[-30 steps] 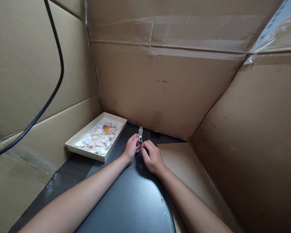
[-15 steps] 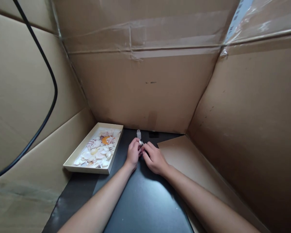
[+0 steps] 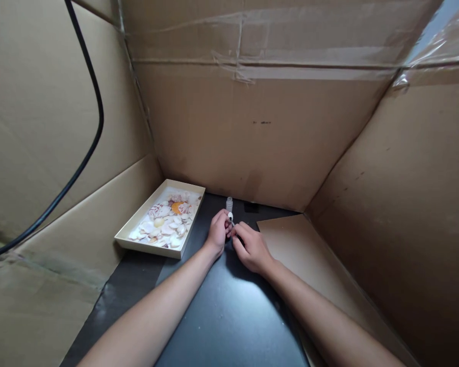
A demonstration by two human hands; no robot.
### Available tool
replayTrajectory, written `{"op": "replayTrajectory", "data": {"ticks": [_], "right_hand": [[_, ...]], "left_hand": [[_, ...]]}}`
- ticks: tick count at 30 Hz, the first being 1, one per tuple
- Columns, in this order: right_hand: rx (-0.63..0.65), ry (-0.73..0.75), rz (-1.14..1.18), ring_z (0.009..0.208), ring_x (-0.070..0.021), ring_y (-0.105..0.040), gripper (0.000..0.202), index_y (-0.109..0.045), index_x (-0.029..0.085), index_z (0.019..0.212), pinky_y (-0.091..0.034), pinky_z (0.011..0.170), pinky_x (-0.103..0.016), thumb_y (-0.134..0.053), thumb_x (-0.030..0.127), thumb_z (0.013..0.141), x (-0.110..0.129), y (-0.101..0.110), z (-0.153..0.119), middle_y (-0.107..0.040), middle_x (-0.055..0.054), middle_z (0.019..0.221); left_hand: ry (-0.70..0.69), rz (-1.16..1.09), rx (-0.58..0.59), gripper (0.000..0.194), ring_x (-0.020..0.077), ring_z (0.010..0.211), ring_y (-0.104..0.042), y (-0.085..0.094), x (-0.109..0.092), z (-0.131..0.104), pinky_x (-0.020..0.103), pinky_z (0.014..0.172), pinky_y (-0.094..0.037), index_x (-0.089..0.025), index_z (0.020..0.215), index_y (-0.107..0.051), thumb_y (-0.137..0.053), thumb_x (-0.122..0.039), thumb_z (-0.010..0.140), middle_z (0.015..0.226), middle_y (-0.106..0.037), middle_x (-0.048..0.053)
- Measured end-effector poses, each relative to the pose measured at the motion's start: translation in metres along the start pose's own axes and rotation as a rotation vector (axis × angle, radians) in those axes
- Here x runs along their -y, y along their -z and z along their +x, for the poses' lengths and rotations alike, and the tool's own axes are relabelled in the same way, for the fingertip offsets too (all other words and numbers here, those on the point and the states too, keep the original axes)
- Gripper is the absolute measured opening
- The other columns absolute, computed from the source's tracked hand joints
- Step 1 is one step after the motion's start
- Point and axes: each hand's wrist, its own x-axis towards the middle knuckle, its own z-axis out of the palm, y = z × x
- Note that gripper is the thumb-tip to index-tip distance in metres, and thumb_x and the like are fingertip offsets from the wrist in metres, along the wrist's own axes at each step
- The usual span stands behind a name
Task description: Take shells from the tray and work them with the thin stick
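Note:
Near the back of the dark table, my left hand (image 3: 218,232) is closed on a small white piece (image 3: 230,216) at its fingertips. My right hand (image 3: 251,247) is beside it, its fingers pinched round a thin, dark, stick-like thing (image 3: 232,223) whose tip meets the white piece. What exactly the two small things are is too small to tell. Just behind my left hand a small clear bottle (image 3: 229,204) stands upright without a cap.
A shallow cream tray (image 3: 149,247) of shells lies at the left. A cardboard sheet (image 3: 302,239) lies at the right. Cardboard walls (image 3: 229,142) enclose the table (image 3: 229,316), and a black cable (image 3: 99,117) hangs at the left.
The view has shifted, so the scene sits a little further right and higher. My right hand has drawn slightly away from my left, and the thin dark thing between them shows more.

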Motion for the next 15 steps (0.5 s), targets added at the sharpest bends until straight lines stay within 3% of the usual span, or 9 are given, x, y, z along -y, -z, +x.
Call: {"op": "replayTrajectory", "data": {"ticks": [4, 10, 15], "right_hand": [[-0.043, -0.073, 0.005, 0.072, -0.0150, -0.051, 0.014, -0.051, 0.021, 0.080, -0.038, 0.068, -0.025, -0.039, 0.021, 0.089, -0.003, -0.003, 0.000, -0.052, -0.001, 0.079], [-0.026, 0.000, 0.037, 0.076, -0.0152, -0.053, 0.017, -0.053, 0.022, 0.083, -0.039, 0.072, -0.025, -0.037, 0.022, 0.091, -0.001, -0.007, 0.002, -0.054, -0.001, 0.082], [-0.068, -0.038, 0.079, 0.079, -0.0163, -0.055, 0.018, -0.053, 0.022, 0.084, -0.041, 0.075, -0.026, -0.036, 0.021, 0.090, 0.004, -0.012, 0.004, -0.056, -0.002, 0.084]], "left_hand": [[0.011, -0.035, 0.020, 0.014, 0.0040, 0.038, -0.025, 0.000, -0.001, 0.000, 0.018, 0.037, -0.019, -0.019, 0.064, -0.039, -0.051, -0.025, 0.069, 0.050, -0.029, -0.008], [0.002, -0.061, -0.020, 0.018, 0.0036, 0.039, -0.029, 0.000, -0.003, 0.000, 0.018, 0.039, -0.020, -0.018, 0.061, -0.039, -0.054, -0.025, 0.068, 0.049, -0.032, -0.007], [-0.012, -0.078, -0.038, 0.018, 0.0037, 0.040, -0.030, 0.001, -0.004, 0.001, 0.019, 0.041, -0.021, -0.017, 0.057, -0.038, -0.054, -0.021, 0.065, 0.049, -0.034, -0.007]]}}
